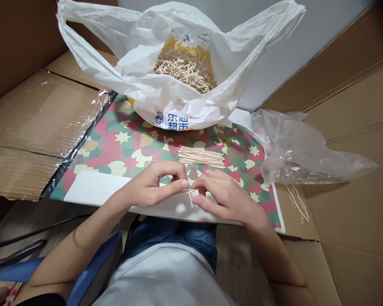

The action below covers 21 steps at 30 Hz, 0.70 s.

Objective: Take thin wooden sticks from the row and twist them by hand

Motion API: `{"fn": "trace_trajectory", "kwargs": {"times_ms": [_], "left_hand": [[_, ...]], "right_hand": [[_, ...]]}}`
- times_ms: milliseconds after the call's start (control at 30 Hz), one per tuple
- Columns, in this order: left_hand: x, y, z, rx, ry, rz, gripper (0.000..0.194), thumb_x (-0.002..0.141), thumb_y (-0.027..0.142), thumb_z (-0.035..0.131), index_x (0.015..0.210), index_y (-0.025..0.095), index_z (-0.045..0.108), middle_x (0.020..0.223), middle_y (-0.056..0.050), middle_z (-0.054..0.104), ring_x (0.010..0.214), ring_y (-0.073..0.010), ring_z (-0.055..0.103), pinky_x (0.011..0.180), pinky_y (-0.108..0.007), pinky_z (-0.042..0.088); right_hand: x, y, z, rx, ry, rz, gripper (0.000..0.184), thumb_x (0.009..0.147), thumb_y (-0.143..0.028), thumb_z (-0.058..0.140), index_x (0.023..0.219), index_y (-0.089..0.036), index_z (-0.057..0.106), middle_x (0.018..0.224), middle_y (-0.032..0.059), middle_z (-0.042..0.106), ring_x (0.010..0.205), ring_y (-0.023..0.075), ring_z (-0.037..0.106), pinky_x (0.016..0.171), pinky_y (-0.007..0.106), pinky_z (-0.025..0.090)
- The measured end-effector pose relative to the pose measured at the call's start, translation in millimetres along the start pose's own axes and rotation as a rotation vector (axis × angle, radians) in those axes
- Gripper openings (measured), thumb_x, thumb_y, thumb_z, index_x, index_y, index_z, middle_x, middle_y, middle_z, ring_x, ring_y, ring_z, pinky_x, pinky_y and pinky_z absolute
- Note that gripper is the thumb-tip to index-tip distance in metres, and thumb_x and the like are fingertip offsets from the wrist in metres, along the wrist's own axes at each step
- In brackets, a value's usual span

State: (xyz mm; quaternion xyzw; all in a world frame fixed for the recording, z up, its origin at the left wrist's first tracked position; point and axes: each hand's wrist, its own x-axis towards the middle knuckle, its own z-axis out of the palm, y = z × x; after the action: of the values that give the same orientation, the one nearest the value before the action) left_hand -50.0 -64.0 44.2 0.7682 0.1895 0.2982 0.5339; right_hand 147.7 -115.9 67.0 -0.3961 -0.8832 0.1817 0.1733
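Between my two hands is a thin pale strand (pixel 190 199), bent over itself, with one short end pointing down. My left hand (pixel 156 185) pinches it between thumb and forefinger. From the other side, my right hand (pixel 225 197) has its thumb and fingertips closed on the strand, which they partly cover. Just beyond my fingers lies a neat bundle of straight pale strands (pixel 201 156), side by side on a camouflage-patterned board (pixel 137 146). Farther back, a white plastic bag (pixel 217 108) stands wide open, holding a heap of short, bent pale pieces (pixel 187 70).
A crumpled clear plastic bag (pixel 306 148) lies at the right edge of the board. Several loose strands (pixel 296 204) rest on cardboard beside it. Cardboard panels (pixel 354 148) stand at the right, and taped cardboard (pixel 47 114) covers the left. A blue chair (pixel 95 267) is below.
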Motion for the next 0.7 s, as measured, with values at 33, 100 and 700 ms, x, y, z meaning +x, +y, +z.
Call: {"fn": "trace_trajectory", "kwargs": {"times_ms": [33, 100, 700], "left_hand": [[-1, 0, 0.1, -0.013, -0.002, -0.002, 0.021, 0.085, 0.018, 0.050, 0.066, 0.011, 0.057, 0.059, 0.001, 0.050, 0.057, -0.0079, 0.044, 0.057, -0.019, 0.037], [-2, 1, -0.2, -0.046, -0.019, -0.013, 0.022, 0.085, 0.019, 0.050, 0.065, 0.011, 0.056, 0.058, 0.002, 0.050, 0.056, -0.0076, 0.044, 0.056, -0.019, 0.036], [-3, 22, -2.7, -0.107, 0.045, -0.018, 0.025, 0.082, 0.016, 0.052, 0.057, 0.012, 0.056, 0.052, 0.001, 0.050, 0.052, -0.0080, 0.043, 0.049, -0.019, 0.035]], "right_hand": [[1, 0, 0, -0.024, -0.008, -0.027, 0.019, 0.091, -0.028, 0.040, 0.081, -0.017, 0.052, 0.068, 0.0010, 0.054, 0.067, 0.0143, 0.045, 0.063, 0.027, 0.034], [3, 0, 2, -0.052, -0.005, -0.082, 0.023, 0.092, -0.024, 0.036, 0.075, -0.017, 0.051, 0.065, 0.0010, 0.052, 0.063, 0.0142, 0.042, 0.061, 0.028, 0.032], [2, -5, 9, -0.130, 0.376, -0.252, 0.021, 0.075, -0.010, 0.041, 0.056, -0.019, 0.044, 0.046, -0.0018, 0.036, 0.049, 0.0125, 0.026, 0.048, 0.029, 0.021]]}}
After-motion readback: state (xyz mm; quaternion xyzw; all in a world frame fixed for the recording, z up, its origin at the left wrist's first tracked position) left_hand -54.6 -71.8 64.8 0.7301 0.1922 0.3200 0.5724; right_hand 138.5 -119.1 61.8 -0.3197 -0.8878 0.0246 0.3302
